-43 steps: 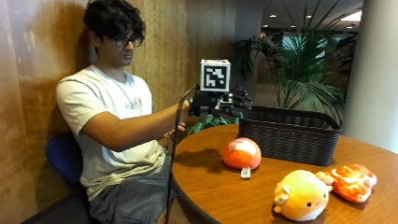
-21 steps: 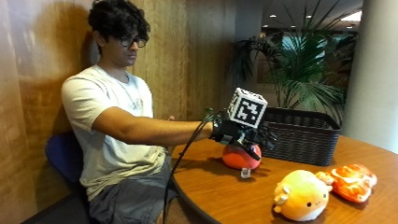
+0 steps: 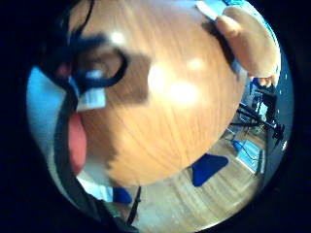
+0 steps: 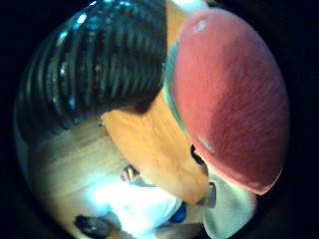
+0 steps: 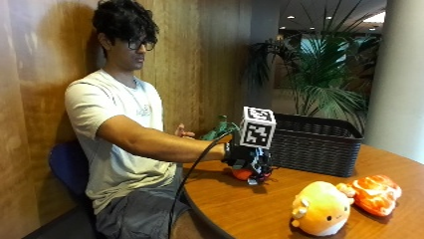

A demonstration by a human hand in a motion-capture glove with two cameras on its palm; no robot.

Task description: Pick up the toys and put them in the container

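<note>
Lowered since earlier, the gloved right hand (image 5: 246,158) covers the red plush toy (image 5: 241,174) beside the black basket (image 5: 311,144); its grip cannot be told.

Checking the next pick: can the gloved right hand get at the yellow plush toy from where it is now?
Probably yes. The gloved right hand is down over the red toy near the basket, and the yellow plush toy lies in the open on the table, with nothing between them.

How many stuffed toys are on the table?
3: a red toy under the gloved right hand by the basket, a yellow toy near the table edge, an orange toy beside it. More may be hidden inside the basket.
</note>
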